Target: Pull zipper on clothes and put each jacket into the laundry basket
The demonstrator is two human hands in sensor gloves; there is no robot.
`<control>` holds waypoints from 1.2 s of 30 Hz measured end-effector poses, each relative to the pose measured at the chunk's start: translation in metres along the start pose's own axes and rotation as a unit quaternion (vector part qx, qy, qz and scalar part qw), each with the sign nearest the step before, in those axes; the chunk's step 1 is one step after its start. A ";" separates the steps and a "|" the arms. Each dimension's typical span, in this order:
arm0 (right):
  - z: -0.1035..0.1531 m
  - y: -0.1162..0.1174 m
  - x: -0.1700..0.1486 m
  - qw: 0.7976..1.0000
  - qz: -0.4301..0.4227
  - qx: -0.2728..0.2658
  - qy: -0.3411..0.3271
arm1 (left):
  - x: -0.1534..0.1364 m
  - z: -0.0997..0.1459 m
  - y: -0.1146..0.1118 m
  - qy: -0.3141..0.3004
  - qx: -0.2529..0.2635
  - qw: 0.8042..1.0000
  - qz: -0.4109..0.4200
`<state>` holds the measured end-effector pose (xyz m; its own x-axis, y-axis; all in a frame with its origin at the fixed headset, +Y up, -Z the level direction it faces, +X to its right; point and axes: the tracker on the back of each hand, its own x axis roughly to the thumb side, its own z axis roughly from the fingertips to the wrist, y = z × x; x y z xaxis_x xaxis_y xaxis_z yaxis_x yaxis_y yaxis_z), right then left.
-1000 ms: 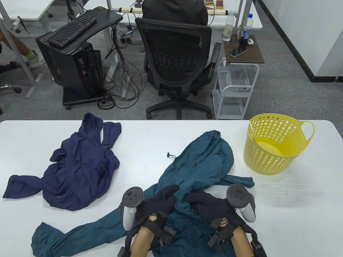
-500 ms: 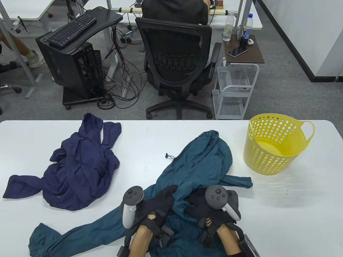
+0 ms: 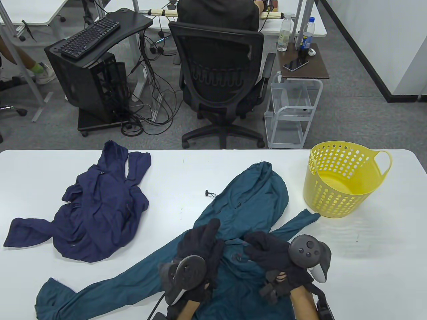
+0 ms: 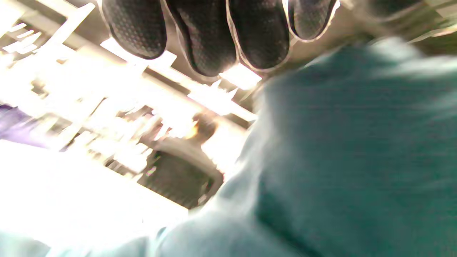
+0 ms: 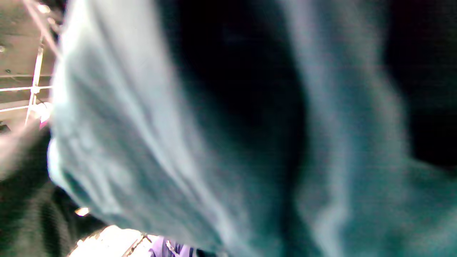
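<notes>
Teal jacket [image 3: 247, 203] at the table's near edge now lies flatter; left hand [image 3: 200, 246] presses it, right hand [image 3: 267, 251] pinches fabric, sleeve swung toward the basket [image 3: 343, 200], ready for zipping.

Both wrist views give you only blur. Your hands cover the teal jacket's [image 3: 247, 206] zipper, so neither grip can be judged. The jacket's hem runs off the bottom edge.

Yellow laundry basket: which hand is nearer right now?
Right. The right hand lies on the teal jacket, below and left of the yellow laundry basket. The left hand is on the same jacket, further left, with the right hand between it and the basket.
</notes>
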<state>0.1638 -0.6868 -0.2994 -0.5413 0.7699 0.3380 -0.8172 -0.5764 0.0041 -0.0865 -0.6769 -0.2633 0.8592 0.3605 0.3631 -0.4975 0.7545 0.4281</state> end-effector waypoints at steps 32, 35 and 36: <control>0.025 -0.019 -0.063 0.927 0.186 0.242 0.218 | -0.031 -0.017 -0.047 0.086 -0.088 0.984 -0.127; 0.027 -0.046 -0.081 0.922 0.226 0.159 0.271 | -0.026 -0.015 -0.051 0.079 -0.103 0.984 -0.124; 0.028 -0.052 -0.084 0.919 0.233 0.139 0.285 | -0.024 -0.015 -0.052 0.075 -0.104 0.983 -0.128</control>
<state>0.2572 -0.7298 -0.3013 -0.8999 0.3954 -0.1841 -0.4320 -0.8665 0.2502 -0.0789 -0.7167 -0.3066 0.9687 0.2096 0.1332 -0.2413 0.9214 0.3046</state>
